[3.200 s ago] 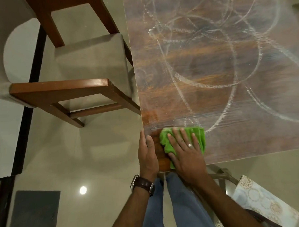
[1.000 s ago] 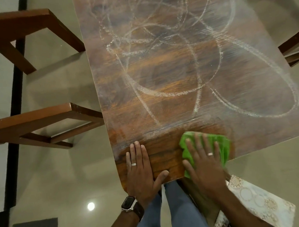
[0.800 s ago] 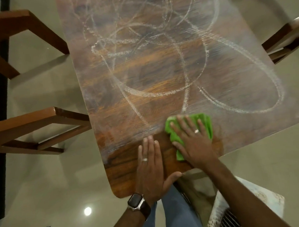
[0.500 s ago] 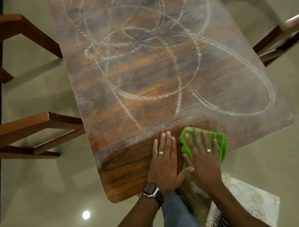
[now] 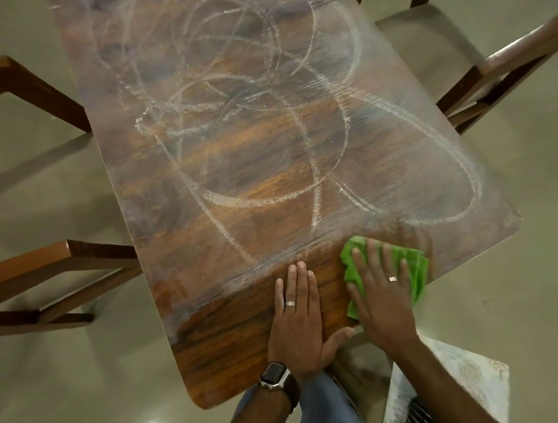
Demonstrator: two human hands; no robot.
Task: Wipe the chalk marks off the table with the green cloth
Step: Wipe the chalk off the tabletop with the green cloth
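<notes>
Single head-worn view, steeply downward and forward, close above the table's point(image 5: 242, 277) near end.

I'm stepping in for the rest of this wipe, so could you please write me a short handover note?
Left hand: flat on the table, fingers straight, holding nothing.
Right hand: pressing the green cloth flat near the table's near edge.
Done: a near strip of wood looks clean.
Left: the chalk marks, loops and haze, cover the rest of the top.

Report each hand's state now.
Left hand: open, flat on the table.
Right hand: open, fingers pressing the green cloth.
</notes>
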